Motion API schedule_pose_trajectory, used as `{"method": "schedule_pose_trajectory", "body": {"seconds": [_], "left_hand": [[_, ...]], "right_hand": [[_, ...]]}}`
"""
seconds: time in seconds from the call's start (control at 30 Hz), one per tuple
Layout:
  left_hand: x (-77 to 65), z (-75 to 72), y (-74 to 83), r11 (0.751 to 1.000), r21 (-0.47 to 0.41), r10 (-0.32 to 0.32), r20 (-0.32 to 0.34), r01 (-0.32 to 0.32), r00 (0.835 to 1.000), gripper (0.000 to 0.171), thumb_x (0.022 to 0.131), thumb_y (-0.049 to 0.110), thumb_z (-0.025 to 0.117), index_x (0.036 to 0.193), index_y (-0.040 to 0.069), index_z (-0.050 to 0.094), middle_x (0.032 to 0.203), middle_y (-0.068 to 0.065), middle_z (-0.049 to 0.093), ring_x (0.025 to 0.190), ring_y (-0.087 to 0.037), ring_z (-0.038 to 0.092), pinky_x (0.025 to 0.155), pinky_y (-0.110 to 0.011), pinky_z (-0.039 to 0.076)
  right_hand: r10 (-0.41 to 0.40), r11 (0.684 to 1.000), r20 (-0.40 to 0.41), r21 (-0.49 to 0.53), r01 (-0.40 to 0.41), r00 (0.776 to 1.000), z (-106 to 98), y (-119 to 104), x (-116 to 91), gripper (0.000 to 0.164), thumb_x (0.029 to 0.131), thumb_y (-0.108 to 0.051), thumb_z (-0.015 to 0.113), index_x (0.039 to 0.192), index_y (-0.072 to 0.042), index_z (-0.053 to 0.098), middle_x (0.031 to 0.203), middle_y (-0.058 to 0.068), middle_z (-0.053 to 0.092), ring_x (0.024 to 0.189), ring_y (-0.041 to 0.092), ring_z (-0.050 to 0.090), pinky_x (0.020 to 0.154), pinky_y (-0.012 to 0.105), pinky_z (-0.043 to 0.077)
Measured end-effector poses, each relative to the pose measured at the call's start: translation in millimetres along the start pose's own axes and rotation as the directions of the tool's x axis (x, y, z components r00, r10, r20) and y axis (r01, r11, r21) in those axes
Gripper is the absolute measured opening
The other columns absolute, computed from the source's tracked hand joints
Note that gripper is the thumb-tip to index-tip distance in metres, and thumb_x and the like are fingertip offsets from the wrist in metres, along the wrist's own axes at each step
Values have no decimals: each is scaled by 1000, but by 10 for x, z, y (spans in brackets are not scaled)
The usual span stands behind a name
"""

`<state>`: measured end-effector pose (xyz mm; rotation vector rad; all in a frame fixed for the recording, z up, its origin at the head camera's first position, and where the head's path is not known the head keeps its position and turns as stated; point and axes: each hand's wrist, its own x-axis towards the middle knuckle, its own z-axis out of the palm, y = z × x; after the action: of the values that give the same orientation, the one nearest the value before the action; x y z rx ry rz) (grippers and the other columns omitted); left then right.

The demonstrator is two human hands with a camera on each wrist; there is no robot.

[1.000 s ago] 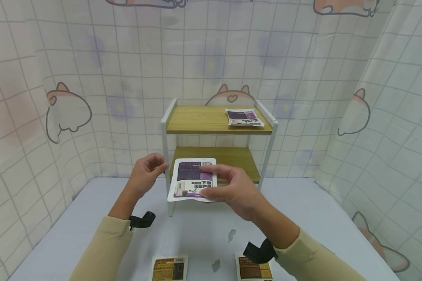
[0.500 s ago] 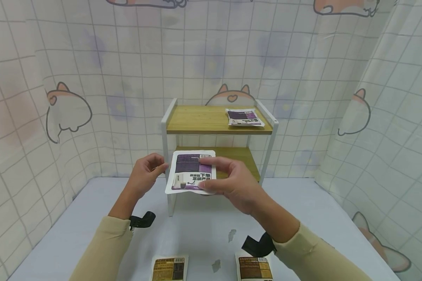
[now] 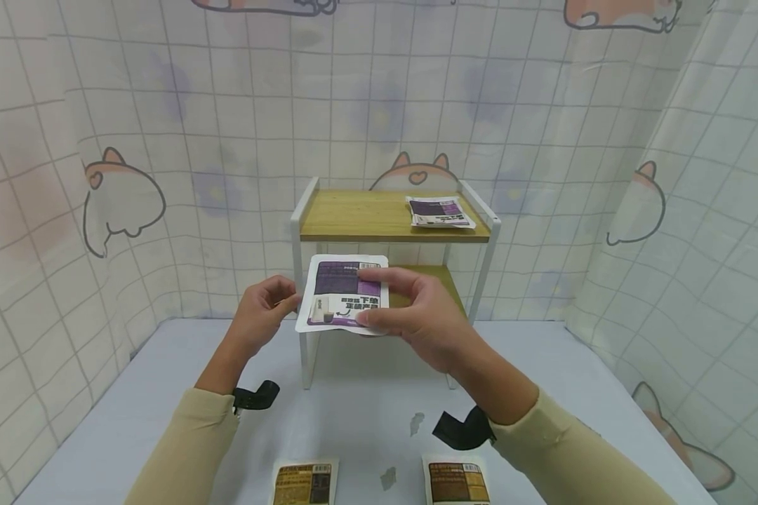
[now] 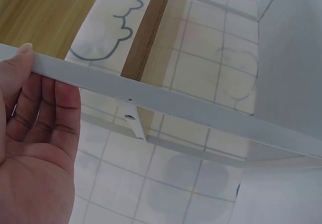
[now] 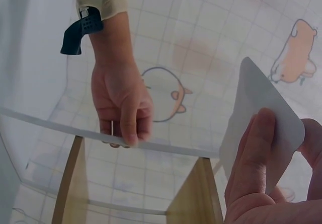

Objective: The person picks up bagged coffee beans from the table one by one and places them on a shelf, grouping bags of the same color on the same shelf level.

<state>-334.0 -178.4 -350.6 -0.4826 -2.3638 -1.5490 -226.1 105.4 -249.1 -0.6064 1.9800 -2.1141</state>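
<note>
My right hand (image 3: 426, 315) pinches a flat purple-and-white pouch (image 3: 337, 291) along its right side, thumb on the printed face. In the right wrist view the plain white back of the pouch (image 5: 246, 95) shows, with fingers spread behind it. The pouch is in front of a small two-tier shelf (image 3: 354, 216), overlapping the lower board and the left post in the head view. My left hand (image 3: 262, 312) grips that shelf's white post (image 4: 93, 79), thumb on one side and curled fingers on the other. Another purple pouch (image 3: 440, 212) lies on the top board at the right, apparently stacked.
Two brown-and-gold pouches (image 3: 303, 484) lie on the white table (image 3: 366, 414) near its front edge, left and right of the middle. Grey torn patches (image 3: 388, 478) mark the tabletop. A checked curtain (image 3: 240, 91) with cartoon animals surrounds the table.
My right hand has raised the purple pouch, moving it up in the head view from lower-board height toward the top board. My left hand has stayed on the post.
</note>
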Motion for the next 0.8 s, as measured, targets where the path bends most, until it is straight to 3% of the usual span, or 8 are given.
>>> {"method": "schedule_pose_trajectory", "body": {"seconds": [0.23,0.8], "left_hand": [[11,-3,-14,1000,11,-1,3,1,1000,15,101,20,66,109,8,66,106,-11,67,100,-27,62,84,-24,55],[7,-9,0,1000,-6,-4,13,4,1000,15,102,20,65,110,7,67,108,-11,69,101,-26,62,88,-26,55]], "right_hand": [[-10,1000,-29,-19,9,1000,4,-64,35,57,86,5,75,140,-12,63,141,13,57,113,28,66,90,33,60],[29,999,-83,-31,-32,996,-13,-208,183,53,88,-1,78,136,-18,67,141,5,59,117,29,67,94,32,58]]}}
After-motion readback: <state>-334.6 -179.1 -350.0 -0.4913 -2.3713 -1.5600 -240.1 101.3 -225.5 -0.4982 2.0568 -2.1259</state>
